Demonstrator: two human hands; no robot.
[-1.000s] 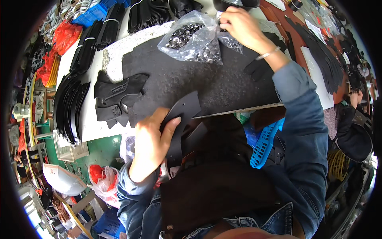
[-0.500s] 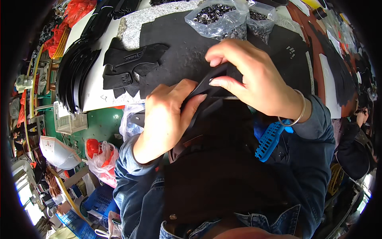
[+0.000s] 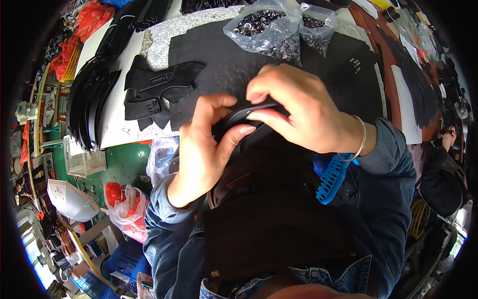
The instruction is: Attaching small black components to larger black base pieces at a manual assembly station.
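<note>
Mat (image 3: 219, 60), dark and scuffed, spreads from the tabletop's (image 3: 113, 123) near edge to two clear bags (image 3: 286, 37) of metal fasteners towards the far edge, giving our hands that stretch just ahead. Bundled black straps (image 3: 88, 107) lie along the tabletop's left edge; black leather pieces (image 3: 157, 84) overlap the mat's left side. Off the near-left corner, a white crate (image 3: 85, 158) stands on green floor (image 3: 122, 162). Our left hand (image 3: 201, 149) and right hand (image 3: 308, 112) pinch a black strip (image 3: 235, 118) between thumbs and fingers—raised at the near edge—bowed, smooth, partly hidden behind our fingers.
</note>
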